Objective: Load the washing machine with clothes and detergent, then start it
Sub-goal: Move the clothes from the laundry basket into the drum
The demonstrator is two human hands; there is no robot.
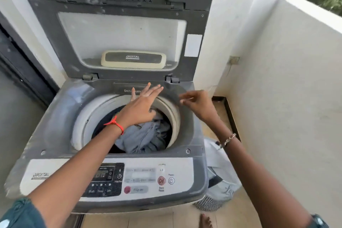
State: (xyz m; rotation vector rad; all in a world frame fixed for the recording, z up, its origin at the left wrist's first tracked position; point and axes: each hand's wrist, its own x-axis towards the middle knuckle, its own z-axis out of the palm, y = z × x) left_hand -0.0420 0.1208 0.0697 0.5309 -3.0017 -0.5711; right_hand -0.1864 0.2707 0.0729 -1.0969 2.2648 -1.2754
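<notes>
A grey top-loading washing machine (55, 116) stands with its lid (118, 29) raised upright. Grey-blue clothes (146, 137) lie in the drum (172, 116). My left hand (142, 103) reaches over the drum with fingers spread, fingertips at the detergent drawer (127, 89) on the back rim; it holds nothing. My right hand (196, 103) hovers over the machine's back right corner, fingers loosely curled and pinched, with nothing visible in them. The control panel (140, 179) with a red start button (161, 180) faces me at the front.
A basket of clothes (220, 177) sits on the floor right of the machine. A white wall (277, 98) closes the right side. A dark door frame (22, 72) stands to the left. My bare foot (205, 221) is below the machine's front.
</notes>
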